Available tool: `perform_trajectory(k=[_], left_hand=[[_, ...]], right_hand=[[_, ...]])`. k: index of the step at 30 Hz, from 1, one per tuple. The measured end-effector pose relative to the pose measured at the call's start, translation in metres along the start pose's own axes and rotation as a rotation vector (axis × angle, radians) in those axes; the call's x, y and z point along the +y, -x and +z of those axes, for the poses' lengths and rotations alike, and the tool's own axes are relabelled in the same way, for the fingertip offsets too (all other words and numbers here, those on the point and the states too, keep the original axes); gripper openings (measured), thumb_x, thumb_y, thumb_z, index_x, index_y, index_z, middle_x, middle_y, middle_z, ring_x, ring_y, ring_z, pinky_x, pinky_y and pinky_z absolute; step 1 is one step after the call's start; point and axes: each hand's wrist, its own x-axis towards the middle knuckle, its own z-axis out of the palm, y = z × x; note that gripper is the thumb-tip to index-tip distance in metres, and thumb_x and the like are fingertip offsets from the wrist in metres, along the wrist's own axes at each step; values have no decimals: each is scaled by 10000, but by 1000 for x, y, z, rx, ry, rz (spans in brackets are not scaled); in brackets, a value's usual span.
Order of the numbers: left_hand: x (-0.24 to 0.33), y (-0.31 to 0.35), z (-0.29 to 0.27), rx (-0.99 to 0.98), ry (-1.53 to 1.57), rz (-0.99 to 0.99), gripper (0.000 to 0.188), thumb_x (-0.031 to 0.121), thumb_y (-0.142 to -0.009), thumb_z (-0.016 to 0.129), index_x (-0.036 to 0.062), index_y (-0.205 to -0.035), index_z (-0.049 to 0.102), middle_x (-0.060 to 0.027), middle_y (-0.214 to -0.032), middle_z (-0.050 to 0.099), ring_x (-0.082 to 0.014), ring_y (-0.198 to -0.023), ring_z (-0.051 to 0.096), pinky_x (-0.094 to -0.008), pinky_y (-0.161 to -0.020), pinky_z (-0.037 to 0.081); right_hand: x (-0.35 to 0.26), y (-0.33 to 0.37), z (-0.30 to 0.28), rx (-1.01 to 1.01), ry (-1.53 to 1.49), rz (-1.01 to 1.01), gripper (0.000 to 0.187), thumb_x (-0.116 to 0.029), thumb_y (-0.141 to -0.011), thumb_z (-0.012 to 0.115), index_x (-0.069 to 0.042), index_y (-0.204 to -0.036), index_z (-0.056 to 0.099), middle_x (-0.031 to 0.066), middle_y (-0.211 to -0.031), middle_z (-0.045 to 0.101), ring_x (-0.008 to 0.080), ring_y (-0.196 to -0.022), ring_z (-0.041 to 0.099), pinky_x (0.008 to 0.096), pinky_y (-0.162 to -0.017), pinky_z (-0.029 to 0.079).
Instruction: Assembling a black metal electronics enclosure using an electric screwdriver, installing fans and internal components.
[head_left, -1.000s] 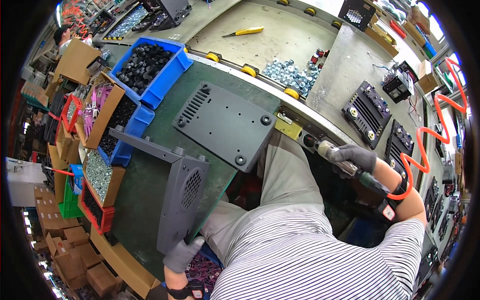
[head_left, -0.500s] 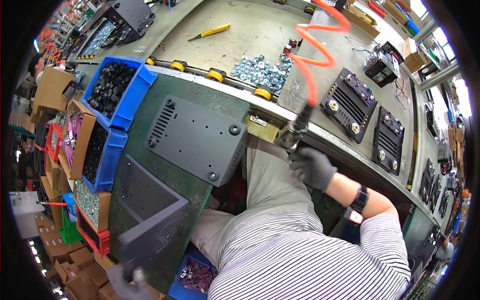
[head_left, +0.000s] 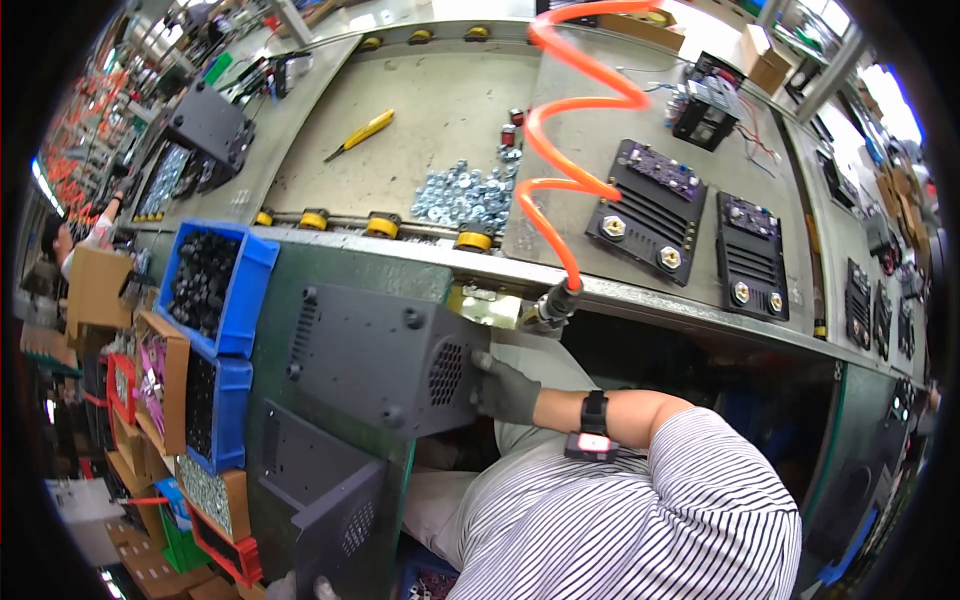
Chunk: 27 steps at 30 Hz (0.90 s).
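Note:
A dark grey metal case [head_left: 365,355] with rubber feet lies over the green work surface, its honeycomb-vented end tilted into view. My right hand [head_left: 508,390], in a grey glove, is closed on that vented end, some fingers hidden. Nearer me rests a second, L-shaped dark grey metal panel [head_left: 320,465] with vent holes. At the lower edge only a little of my gloved left hand [head_left: 322,588] shows, close to the panel's near end; its fingers are mostly cut off. A screwdriver-like air tool [head_left: 550,308] on a coiled orange hose [head_left: 570,190] hangs beyond my right hand.
Blue bins [head_left: 222,290] of black parts line the left, beside cardboard boxes and a red tray [head_left: 228,545]. Across the metal rail [head_left: 400,245] lie a yellow-handled tool [head_left: 362,133], a heap of metal nuts [head_left: 465,195], and black heatsinks with circuit boards [head_left: 655,215].
My right hand has left the air tool and taken hold of the case's vented end, which has tilted. My left hand has moved lower, mostly out of view. The whole view has shifted.

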Motion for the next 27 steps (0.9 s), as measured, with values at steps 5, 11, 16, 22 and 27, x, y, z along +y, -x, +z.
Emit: perform_trajectory(k=[5,11,16,22,27], left_hand=[[-27,15,21,55,193,-64,611,514,-814,622,-77,-968,589,-199,-908,579,-303,-847,562,-415,-772,455],[-66,48,55,-294,118,-49,654,511,-835,591,-81,-1113,566,-260,-1124,574,-383,-1034,550,-438,-908,422],[-73,55,72,-319,171,-52,645,504,-837,592,-75,-1120,565,-255,-1140,570,-384,-1044,546,-439,-913,419],[-79,57,80,-354,203,-53,634,495,-839,594,-69,-1129,564,-250,-1158,565,-386,-1056,542,-441,-918,414],[-85,63,83,-382,224,-78,625,487,-841,596,-63,-1136,563,-245,-1174,560,-388,-1066,538,-442,-923,410]], right_hand=[[-42,71,63,-85,-61,-66,365,-210,-851,616,-52,-1169,535,64,-1022,642,139,-859,635,272,-768,517],[-133,101,143,-278,1257,-535,318,-57,-662,786,-2,-948,658,93,-978,670,136,-869,641,261,-785,509],[-133,95,203,-720,2311,-1098,219,-302,-679,676,-91,-734,651,52,-793,633,276,-699,627,384,-577,483],[-103,64,271,-1050,2678,-930,181,-275,-697,625,-116,-750,696,68,-734,637,280,-732,645,394,-630,510],[-95,47,298,-1087,2733,-839,195,-289,-713,625,-117,-775,693,85,-779,639,285,-763,644,392,-644,507]])
